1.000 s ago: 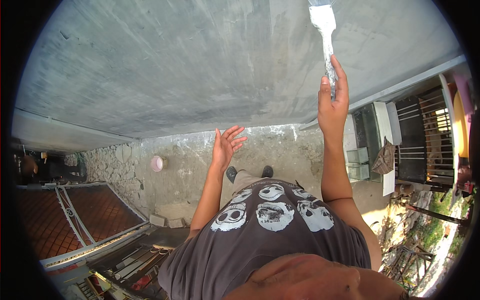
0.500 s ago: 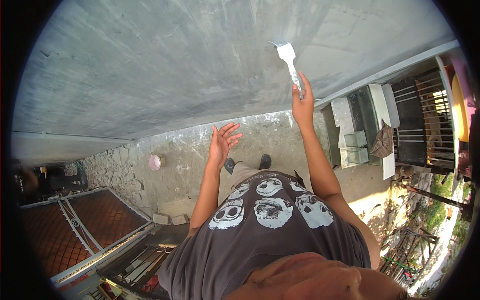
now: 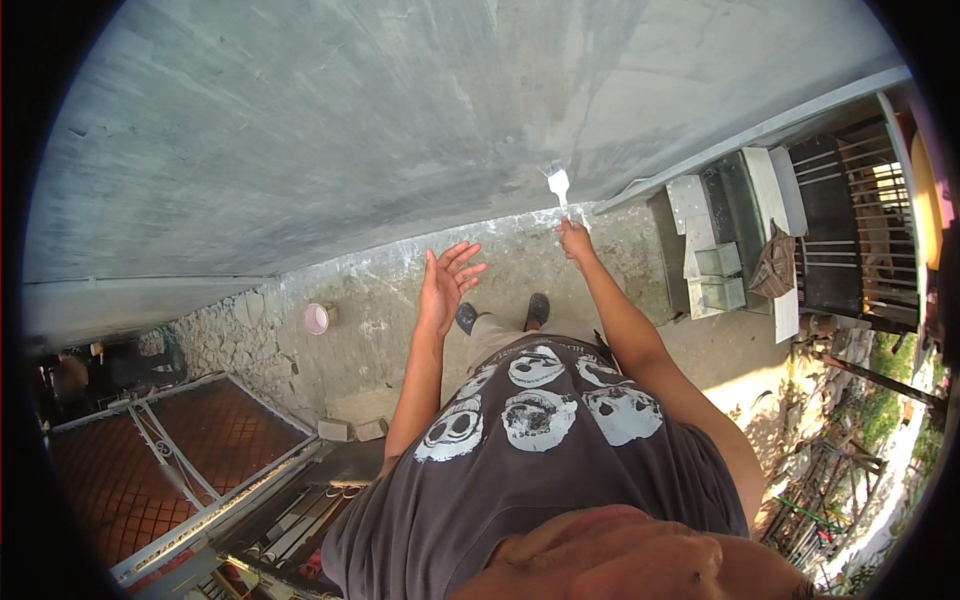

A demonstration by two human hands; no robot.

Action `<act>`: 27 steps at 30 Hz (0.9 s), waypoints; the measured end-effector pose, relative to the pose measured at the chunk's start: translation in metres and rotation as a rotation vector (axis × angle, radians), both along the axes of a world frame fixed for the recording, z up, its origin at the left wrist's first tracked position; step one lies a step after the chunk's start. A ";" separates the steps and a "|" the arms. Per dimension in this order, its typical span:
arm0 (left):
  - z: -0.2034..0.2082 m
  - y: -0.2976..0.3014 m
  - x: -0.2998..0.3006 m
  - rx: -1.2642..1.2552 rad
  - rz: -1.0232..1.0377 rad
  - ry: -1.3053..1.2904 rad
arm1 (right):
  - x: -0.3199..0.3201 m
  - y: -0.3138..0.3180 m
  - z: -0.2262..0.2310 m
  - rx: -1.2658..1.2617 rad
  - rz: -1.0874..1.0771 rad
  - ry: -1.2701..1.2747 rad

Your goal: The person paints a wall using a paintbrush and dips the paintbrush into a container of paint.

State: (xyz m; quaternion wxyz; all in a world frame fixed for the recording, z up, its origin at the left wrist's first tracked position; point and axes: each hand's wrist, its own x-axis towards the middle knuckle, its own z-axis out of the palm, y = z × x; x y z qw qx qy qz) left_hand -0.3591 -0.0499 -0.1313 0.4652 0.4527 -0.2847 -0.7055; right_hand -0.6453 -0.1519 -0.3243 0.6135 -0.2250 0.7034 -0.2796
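Observation:
A paintbrush [image 3: 559, 186] with a white body and pale bristles is gripped by its handle in my right hand [image 3: 573, 243]. Its bristle end lies at the lower part of the grey wall [image 3: 330, 130]; whether the tips touch is hard to make out. Most of the handle is hidden by my fingers. My left hand [image 3: 445, 287] hangs in front of me with its fingers spread, holding nothing. Uneven, streaky grey shades cover the wall.
A small pinkish-white bucket [image 3: 319, 319] stands on the concrete floor [image 3: 385, 345] to the left. At the right are stacked glass tanks [image 3: 718, 275] with a checked cloth [image 3: 774, 262] and a barred rack [image 3: 850, 225]. A brown tiled surface [image 3: 235, 430] lies at lower left.
My right hand has come down and toward me, bringing the paintbrush from higher up the wall to its lower part. The left hand has stayed almost in place.

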 end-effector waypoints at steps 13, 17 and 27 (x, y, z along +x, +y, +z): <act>-0.001 0.000 0.007 0.024 0.052 -0.008 | 0.058 -0.002 0.086 -0.877 0.170 -0.083; 0.003 -0.002 0.006 0.007 0.034 -0.019 | 0.037 -0.020 -0.003 -0.400 0.046 0.103; 0.003 -0.003 0.017 0.095 0.069 -0.073 | 0.080 0.001 0.042 -0.617 0.001 -0.093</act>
